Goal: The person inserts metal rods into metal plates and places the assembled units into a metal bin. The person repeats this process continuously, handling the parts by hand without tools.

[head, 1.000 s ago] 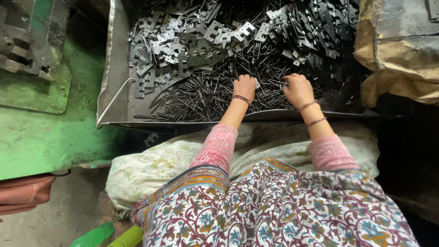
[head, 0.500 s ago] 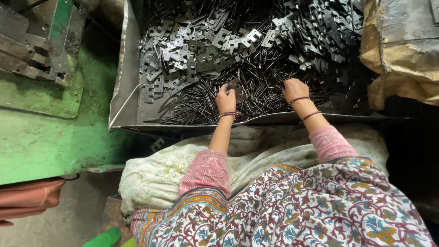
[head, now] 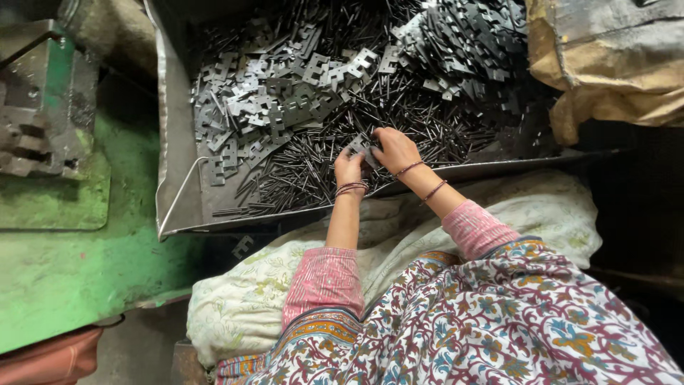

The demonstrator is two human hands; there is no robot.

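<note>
A large metal tray (head: 171, 192) holds heaps of flat notched metal plates (head: 285, 85) and a spread of thin dark metal pins (head: 306, 167). Over the pins near the tray's front edge, my left hand (head: 349, 167) and my right hand (head: 394, 148) come together. Both grip one small grey metal plate (head: 362, 148) between their fingertips. Thread bands circle both wrists, and pink sleeves cover my forearms.
A green machine base (head: 64, 264) with a grey metal block (head: 32, 107) stands at the left. A tan sack (head: 613, 64) lies at the upper right. A pale patterned cushion (head: 242, 299) sits below the tray's front edge. More dark plates (head: 470, 43) pile at the tray's back right.
My hands were apart on the pins. They have now moved together at the middle of the tray and closed on a small plate. The view has shifted, so the tray sits further right.
</note>
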